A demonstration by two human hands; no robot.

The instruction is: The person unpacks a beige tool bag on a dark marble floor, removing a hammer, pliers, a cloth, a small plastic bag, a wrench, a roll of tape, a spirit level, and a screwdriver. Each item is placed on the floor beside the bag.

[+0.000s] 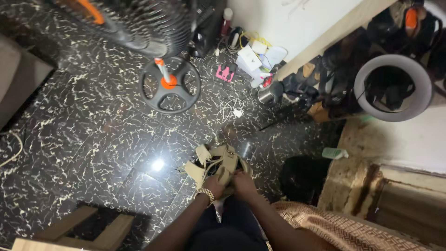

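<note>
Two hands hold a tan strappy sandal [218, 165] low over a glossy black marbled floor [93, 139].
Left hand [213, 185] and right hand [243, 182] each have their grip closed on the sandal; loose straps could slip or snag, I judge. Fingertips and any buckle are hidden, and glare blurs detail.

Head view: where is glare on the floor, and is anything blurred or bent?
Head view: a bright white glare spot sits on the glossy black marbled floor, left of the tan strappy sandal both hands hold; the black standing fan head at top is blurred; edges bend slightly from the wide lens.
</note>
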